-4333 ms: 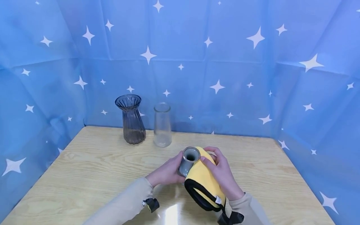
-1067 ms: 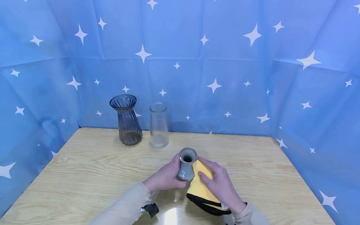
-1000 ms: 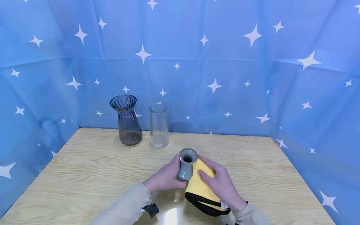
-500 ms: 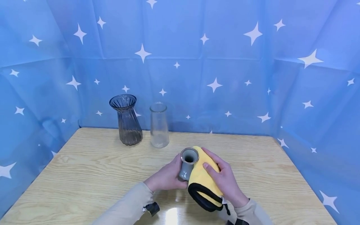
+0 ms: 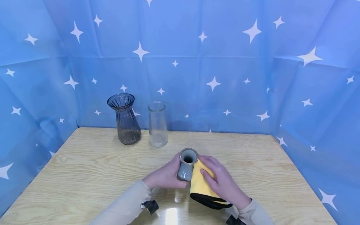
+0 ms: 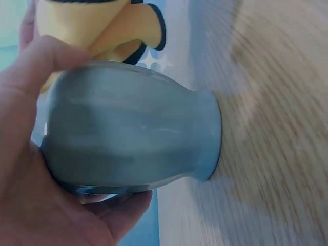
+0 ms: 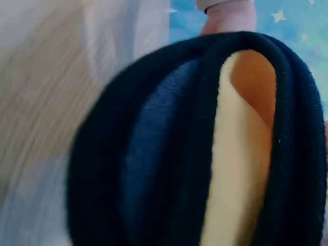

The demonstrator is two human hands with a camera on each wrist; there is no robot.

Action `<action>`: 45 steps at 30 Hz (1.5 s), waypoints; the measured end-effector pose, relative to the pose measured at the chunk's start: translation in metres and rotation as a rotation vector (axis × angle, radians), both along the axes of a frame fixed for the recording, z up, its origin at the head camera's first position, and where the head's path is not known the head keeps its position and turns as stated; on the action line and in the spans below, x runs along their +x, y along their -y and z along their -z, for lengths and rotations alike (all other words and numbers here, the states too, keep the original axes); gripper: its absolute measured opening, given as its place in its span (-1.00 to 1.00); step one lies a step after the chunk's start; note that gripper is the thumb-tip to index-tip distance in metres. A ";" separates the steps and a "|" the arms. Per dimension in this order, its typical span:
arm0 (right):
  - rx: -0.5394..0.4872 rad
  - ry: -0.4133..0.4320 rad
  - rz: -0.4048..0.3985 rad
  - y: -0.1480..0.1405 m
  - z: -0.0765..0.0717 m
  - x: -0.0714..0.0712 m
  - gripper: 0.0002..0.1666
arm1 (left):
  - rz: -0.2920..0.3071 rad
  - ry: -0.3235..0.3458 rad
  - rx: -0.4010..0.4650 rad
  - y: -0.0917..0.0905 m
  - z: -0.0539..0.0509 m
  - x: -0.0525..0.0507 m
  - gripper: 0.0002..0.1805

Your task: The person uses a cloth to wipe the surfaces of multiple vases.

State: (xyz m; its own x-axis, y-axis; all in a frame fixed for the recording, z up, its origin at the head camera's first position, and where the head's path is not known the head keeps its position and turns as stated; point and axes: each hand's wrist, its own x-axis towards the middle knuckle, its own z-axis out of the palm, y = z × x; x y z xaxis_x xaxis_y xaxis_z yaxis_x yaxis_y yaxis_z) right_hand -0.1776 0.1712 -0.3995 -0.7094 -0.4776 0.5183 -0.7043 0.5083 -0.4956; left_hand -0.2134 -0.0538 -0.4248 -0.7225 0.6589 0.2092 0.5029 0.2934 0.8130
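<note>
A glossy grey ceramic vase (image 5: 185,172) with a brown-edged mouth is held between the fingers and thumb of my left hand (image 5: 166,175). In the left wrist view its rounded body (image 6: 123,128) narrows to a foot close to the wood; I cannot tell whether it touches. My right hand (image 5: 223,182) grips a folded yellow cloth (image 5: 200,185) with black edging against the vase's right side, just below the rim. Folded black-edged layers of the cloth (image 7: 241,154) fill the right wrist view and hide my right fingers there.
Behind the hands stand a dark ribbed glass vase (image 5: 127,125) and, right of it, a clear glass vase (image 5: 158,128). The wooden table (image 5: 92,168) ends at a blue star-patterned curtain (image 5: 191,78) at the back and sides.
Half a second ago the cloth reached up beside the rim; now my right hand holds it lower, against the neck and side. My left hand keeps its hold on the vase.
</note>
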 end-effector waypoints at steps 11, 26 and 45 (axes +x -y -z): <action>0.214 -0.119 0.192 -0.001 0.003 0.009 -0.40 | -0.121 -0.025 -0.134 0.006 -0.010 0.007 -0.23; 0.083 0.280 0.236 0.007 0.022 0.007 -0.52 | -0.177 -0.032 -0.095 0.011 -0.025 0.005 -0.30; 0.346 0.318 0.242 0.021 0.032 0.001 -0.57 | -0.038 0.154 -0.025 0.020 -0.024 -0.010 -0.38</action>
State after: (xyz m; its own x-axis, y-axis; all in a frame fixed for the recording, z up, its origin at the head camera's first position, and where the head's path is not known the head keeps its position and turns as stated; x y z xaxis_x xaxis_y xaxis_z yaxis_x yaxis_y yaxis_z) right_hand -0.1771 0.1500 -0.4314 -0.9172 -0.3855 0.1008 -0.3887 0.8096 -0.4399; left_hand -0.2233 -0.0740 -0.4011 -0.7692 0.6342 0.0778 0.3610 0.3308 0.8719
